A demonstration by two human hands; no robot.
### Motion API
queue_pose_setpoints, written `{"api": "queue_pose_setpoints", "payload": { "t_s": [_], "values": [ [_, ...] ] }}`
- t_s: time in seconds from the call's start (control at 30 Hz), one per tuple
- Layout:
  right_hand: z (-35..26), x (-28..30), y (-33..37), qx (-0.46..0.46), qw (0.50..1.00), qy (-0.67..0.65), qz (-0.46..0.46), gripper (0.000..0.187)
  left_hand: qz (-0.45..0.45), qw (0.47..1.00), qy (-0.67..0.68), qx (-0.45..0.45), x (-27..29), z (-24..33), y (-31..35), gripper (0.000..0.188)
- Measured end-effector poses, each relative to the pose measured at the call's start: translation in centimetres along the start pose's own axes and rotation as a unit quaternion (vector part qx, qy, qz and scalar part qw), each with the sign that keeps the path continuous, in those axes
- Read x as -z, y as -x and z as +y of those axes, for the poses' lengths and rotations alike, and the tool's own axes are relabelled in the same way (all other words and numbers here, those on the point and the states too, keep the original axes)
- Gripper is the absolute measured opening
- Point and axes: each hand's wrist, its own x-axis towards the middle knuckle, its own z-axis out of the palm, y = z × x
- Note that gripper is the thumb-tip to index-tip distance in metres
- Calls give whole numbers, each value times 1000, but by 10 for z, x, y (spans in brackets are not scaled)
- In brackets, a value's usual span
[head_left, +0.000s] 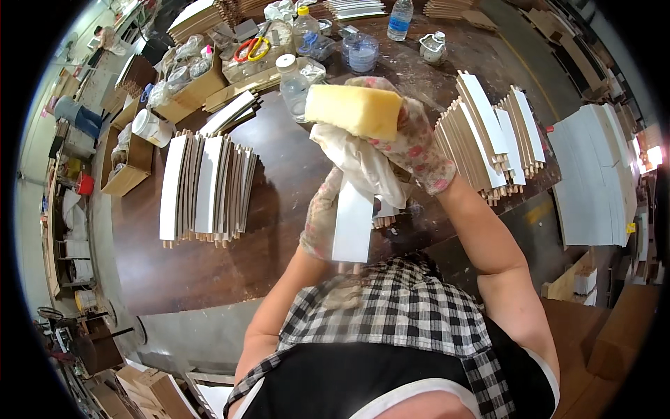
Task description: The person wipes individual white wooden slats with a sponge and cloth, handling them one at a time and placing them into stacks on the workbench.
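Observation:
In front of my chest, my left hand [319, 220], in a floral-patterned glove, is closed on a white wooden slat [354, 223] with pegs at its lower end. My right hand [419, 150] wears a matching glove and grips a thick yellow sponge [353, 112]. A crumpled white cloth [363, 162] hangs beneath the sponge from the same hand and covers the slat's upper part. Fingers of both hands are partly hidden. A stack of pegged slats [209, 185] lies to the left, and more slats [481, 133] are piled at the right.
Both slat piles rest on a dark brown table [160, 279]. Toward its far side stand plastic bottles [292, 84], a blue-tinted tub [360, 53], scissors [255, 49] and cardboard boxes [185, 87]. Large white panels [593, 174] stand off the table's right end.

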Motion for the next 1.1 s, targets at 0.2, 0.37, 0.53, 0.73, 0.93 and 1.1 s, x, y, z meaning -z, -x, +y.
{"api": "queue_pose_setpoints", "payload": {
  "t_s": [0.2, 0.37, 0.53, 0.73, 0.93, 1.1],
  "values": [
    [11, -25, 10, 36, 977, -209, 35, 42, 138, 986, -23, -89, -4, -10, -4, 46],
    [-41, -44, 27, 98, 994, -50, 15, 52, 241, 959, -37, -141, 8, -5, -20, 49],
    [-58, -53, 76, -44, 891, -439, -103, 52, 146, 981, -75, -101, -4, 34, -24, 48],
    [15, 11, 80, -209, 974, -50, -74, 48, 50, 989, -103, -97, 11, 48, -24, 45],
    [20, -14, 107, -109, 981, 162, -12, 56, 286, 610, -703, -227, 9, 50, -2, 41],
    [31, 10, 131, -175, 952, 223, -112, 32, 319, 238, -868, -298, 13, 99, 52, 45]
  ]
}}
